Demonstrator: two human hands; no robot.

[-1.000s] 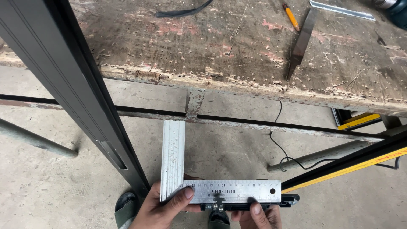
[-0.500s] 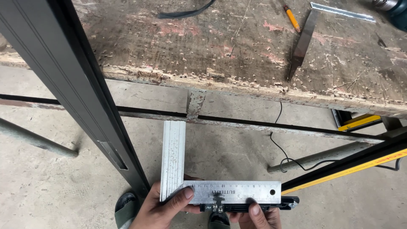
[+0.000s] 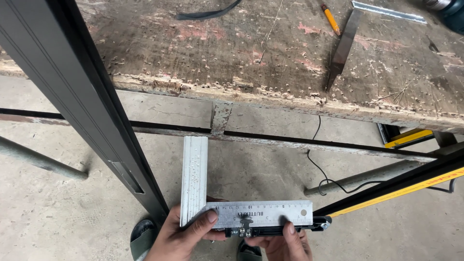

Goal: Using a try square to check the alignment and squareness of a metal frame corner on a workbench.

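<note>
A short pale grey aluminium profile (image 3: pixel 194 179) stands out towards the bench, its near end in my left hand (image 3: pixel 181 234). A steel combination square (image 3: pixel 263 216) lies across that end at a right angle, its black head along the near edge. My left thumb presses on the ruler's left end where it meets the profile. My right hand (image 3: pixel 285 244) grips the square's black head from below, with a fingertip on the blade's lower edge.
A long dark metal frame bar (image 3: pixel 82 106) slants across the left. A worn wooden bench top (image 3: pixel 270 53) carries a pencil (image 3: pixel 331 19), a dark flat bar (image 3: pixel 341 50) and a black strap. A black-and-yellow bar (image 3: pixel 401 186) and a cable (image 3: pixel 319 166) lie over the concrete floor.
</note>
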